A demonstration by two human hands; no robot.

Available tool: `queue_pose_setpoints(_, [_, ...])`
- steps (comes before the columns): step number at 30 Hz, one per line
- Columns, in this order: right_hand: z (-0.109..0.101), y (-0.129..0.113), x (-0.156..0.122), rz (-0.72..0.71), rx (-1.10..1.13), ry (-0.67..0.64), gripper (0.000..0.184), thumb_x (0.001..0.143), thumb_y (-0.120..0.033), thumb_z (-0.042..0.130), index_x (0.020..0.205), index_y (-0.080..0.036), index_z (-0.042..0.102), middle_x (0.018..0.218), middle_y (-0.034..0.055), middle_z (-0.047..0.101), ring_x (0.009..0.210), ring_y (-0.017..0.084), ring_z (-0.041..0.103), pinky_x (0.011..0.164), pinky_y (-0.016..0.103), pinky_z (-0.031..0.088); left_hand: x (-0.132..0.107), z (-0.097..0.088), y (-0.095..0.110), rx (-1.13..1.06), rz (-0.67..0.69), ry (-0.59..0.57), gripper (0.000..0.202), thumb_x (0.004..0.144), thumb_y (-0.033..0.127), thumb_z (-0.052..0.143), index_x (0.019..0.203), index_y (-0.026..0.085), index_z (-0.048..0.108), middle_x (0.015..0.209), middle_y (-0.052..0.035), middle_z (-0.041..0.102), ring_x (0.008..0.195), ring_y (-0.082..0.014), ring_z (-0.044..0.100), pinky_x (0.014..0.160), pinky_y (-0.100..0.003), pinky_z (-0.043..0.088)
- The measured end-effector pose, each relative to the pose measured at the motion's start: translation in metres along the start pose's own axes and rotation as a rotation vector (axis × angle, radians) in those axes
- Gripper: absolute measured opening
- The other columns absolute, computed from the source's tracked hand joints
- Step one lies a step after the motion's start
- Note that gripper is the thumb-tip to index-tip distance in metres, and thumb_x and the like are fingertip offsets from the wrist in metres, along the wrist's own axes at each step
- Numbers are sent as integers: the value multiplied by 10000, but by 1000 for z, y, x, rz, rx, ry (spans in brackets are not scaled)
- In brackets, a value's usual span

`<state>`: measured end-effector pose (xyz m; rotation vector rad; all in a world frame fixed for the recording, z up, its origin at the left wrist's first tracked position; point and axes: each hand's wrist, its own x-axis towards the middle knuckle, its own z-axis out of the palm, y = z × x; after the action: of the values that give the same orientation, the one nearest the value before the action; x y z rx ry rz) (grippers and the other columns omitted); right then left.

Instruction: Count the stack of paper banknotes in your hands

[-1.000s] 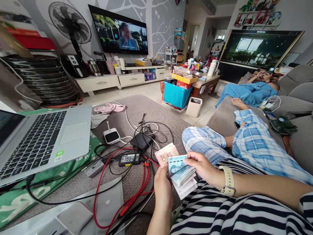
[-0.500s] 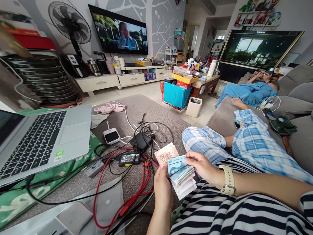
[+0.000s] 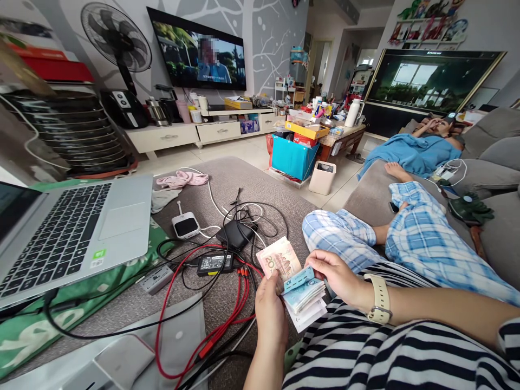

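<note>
Between my hands is a stack of banknotes [image 3: 304,295], held over my lap. My left hand [image 3: 270,303] is closed round its left side, the thumb pressing on top. A pinkish banknote marked 20 [image 3: 278,257] sticks out beyond the stack on the far side. My right hand [image 3: 335,276] pinches the edge of a blue banknote [image 3: 298,279], which curls over on top of the stack. White-looking notes [image 3: 309,317] jut out underneath, toward me. A pale watch [image 3: 379,298] is on my right wrist.
Tangled cables [image 3: 244,292], a black power adapter [image 3: 214,264] and a small white device [image 3: 186,225] lie left of my hands on the grey sofa. Farther left is an open laptop [image 3: 122,216]. Another person lies under a blue blanket [image 3: 406,154] at the far right.
The blue banknote that lay flatter on the stack is now bent over toward me by my right hand. More of the pinkish note shows behind it. My left hand has hardly moved.
</note>
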<state>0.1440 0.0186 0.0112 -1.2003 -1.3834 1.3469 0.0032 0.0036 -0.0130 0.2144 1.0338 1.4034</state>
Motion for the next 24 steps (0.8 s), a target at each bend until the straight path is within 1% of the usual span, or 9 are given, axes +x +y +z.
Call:
queue_pose_setpoints(4, [0,-1,-1,-9,6,-28,295,872,-422,515,755,-159,579,603,-2,543,541,105,401,528,255,296,-2,3,1,-68,0,-75,378,703,243,642,1042,78,673,937,-150,717,876,-283,683,796,-375,528])
queue_pose_setpoints(6, [1,-2,-1,-10,2,-40,301,872,-428,515,752,-159,576,599,1,557,531,104,409,526,256,297,-4,4,2,-75,2,-102,402,714,240,633,1078,72,659,959,-161,713,912,-295,675,821,-387,523])
queue_pose_setpoints(9, [0,-2,-1,-2,-10,-48,282,835,-431,577,749,-163,568,599,-12,546,544,104,428,543,256,312,-3,5,1,-76,0,-101,403,720,231,630,1090,75,652,951,-161,714,922,-298,673,831,-399,523])
queue_pose_setpoints(14, [0,1,-1,9,10,-55,263,746,-394,689,770,-166,560,672,-23,537,632,114,477,609,259,359,1,1,-3,-94,-19,-99,393,692,216,665,1068,102,660,1016,-154,703,917,-289,676,818,-389,532])
queue_pose_setpoints(19, [0,5,0,11,12,-30,265,717,-347,721,801,-166,546,701,-30,519,645,107,456,613,252,352,5,-2,-6,-87,9,-108,390,660,212,704,1033,106,676,994,-148,709,908,-276,679,849,-379,520])
queue_pose_setpoints(24, [-2,10,1,3,-8,4,313,706,-315,734,887,-180,516,726,-38,507,652,105,449,623,253,351,13,-1,-13,-58,34,-50,399,606,192,724,988,85,685,903,-159,721,822,-285,694,846,-418,519])
